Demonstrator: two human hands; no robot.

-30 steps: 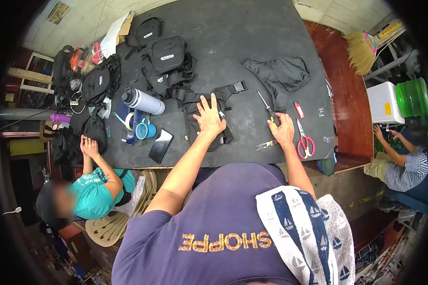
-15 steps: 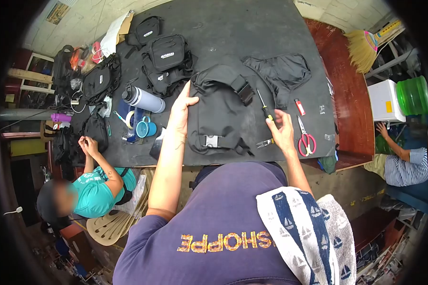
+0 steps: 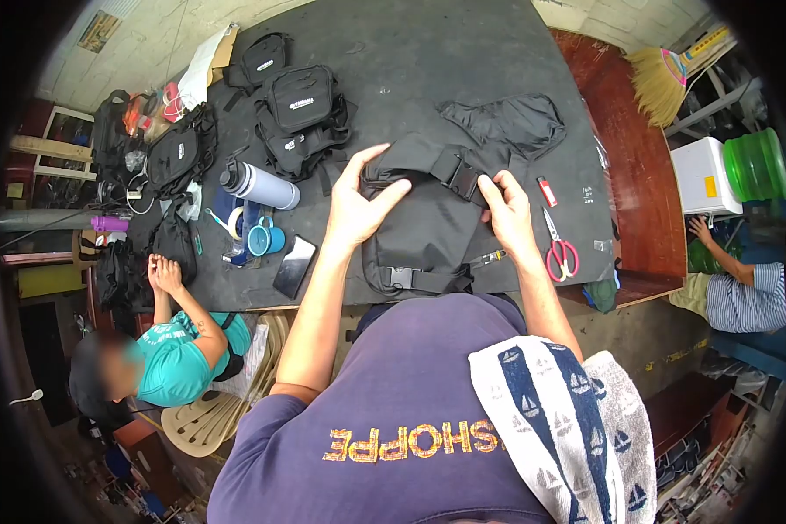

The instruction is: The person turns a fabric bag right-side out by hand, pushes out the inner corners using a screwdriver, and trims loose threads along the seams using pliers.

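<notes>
A black fabric bag (image 3: 428,229) lies on the dark table in front of me, with a wide black strap across its top. On that strap is a black side-release buckle (image 3: 456,175); a second buckle (image 3: 402,278) with a lighter look sits at the bag's near edge. My left hand (image 3: 358,208) grips the upper left of the bag, thumb on top. My right hand (image 3: 508,214) pinches its upper right edge beside the black buckle. Pliers (image 3: 491,258) with yellow on the handles lie partly hidden by the bag and my right hand.
Red-handled scissors (image 3: 561,253) and a small red-and-white item (image 3: 547,192) lie to the right. Beyond is a black pouch (image 3: 515,127). Leftward are a phone (image 3: 295,266), blue mug (image 3: 265,237), bottle (image 3: 262,183) and several black bags (image 3: 301,100). A co-worker (image 3: 188,349) sits left.
My right hand has left the yellow-and-black screwdriver, now out of sight, and taken the bag's right side. My left hand has shifted onto the bag's top, which has moved slightly right and nearer.
</notes>
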